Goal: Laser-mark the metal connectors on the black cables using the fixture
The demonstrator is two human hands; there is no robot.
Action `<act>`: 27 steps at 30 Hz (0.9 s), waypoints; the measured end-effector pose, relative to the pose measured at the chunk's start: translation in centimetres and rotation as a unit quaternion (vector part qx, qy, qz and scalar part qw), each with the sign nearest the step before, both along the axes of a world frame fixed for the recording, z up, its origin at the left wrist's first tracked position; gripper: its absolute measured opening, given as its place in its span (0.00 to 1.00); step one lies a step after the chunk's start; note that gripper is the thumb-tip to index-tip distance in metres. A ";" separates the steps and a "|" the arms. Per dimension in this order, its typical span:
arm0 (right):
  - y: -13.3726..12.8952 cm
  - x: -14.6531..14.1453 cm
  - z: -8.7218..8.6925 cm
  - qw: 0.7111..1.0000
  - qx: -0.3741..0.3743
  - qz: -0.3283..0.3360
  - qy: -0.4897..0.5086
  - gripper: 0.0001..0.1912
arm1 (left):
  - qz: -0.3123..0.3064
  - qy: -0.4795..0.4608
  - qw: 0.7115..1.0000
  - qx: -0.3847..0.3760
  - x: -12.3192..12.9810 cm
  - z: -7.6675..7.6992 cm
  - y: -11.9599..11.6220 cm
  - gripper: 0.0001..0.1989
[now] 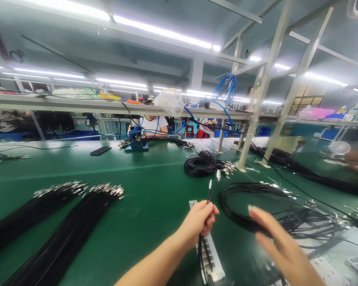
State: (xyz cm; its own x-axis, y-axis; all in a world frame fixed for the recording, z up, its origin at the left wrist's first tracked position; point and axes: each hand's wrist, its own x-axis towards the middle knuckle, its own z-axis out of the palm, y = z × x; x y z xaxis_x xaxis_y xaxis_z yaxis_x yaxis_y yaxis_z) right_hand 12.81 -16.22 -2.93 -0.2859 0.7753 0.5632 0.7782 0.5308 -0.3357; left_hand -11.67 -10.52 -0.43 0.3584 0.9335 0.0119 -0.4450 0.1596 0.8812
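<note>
My left hand (pixel 201 219) is closed around black cables (pixel 200 252), with a silvery connector tip (pixel 210 184) pointing up above the fist. Beneath that hand lies a pale slotted metal fixture (pixel 213 256) on the green table, partly covered by the hand and cables. Over to the right, my right hand (pixel 279 242) has its fingers apart, slightly blurred, with nothing visible between them. It is nearest a loop of black cables (pixel 234 212), whose metal ends (pixel 274 186) point right. Part of that loop is hidden behind the hand.
Two long black cable bundles (pixel 74 234) lie at left. A coiled bundle (pixel 201 163), a phone (pixel 100 150) and a small blue-based device (pixel 137 145) are farther back. White shelf posts (pixel 261 91) rise at right. A person in white (pixel 155 125) sits opposite.
</note>
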 end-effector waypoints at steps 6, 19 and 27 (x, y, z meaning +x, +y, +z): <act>5.9 -8.2 12.2 0.985 -0.017 0.100 0.141 0.24 | -0.048 0.110 0.991 0.065 0.7 0.9 -4.8 0.21; 6.6 -12.3 11.0 0.887 -0.227 0.340 0.212 0.18 | -0.213 -0.023 0.977 -0.008 -1.6 2.5 -3.5 0.19; 5.0 -13.8 11.7 0.927 -0.125 0.345 0.077 0.17 | -0.189 -0.085 0.976 -0.066 -2.3 3.7 -4.7 0.20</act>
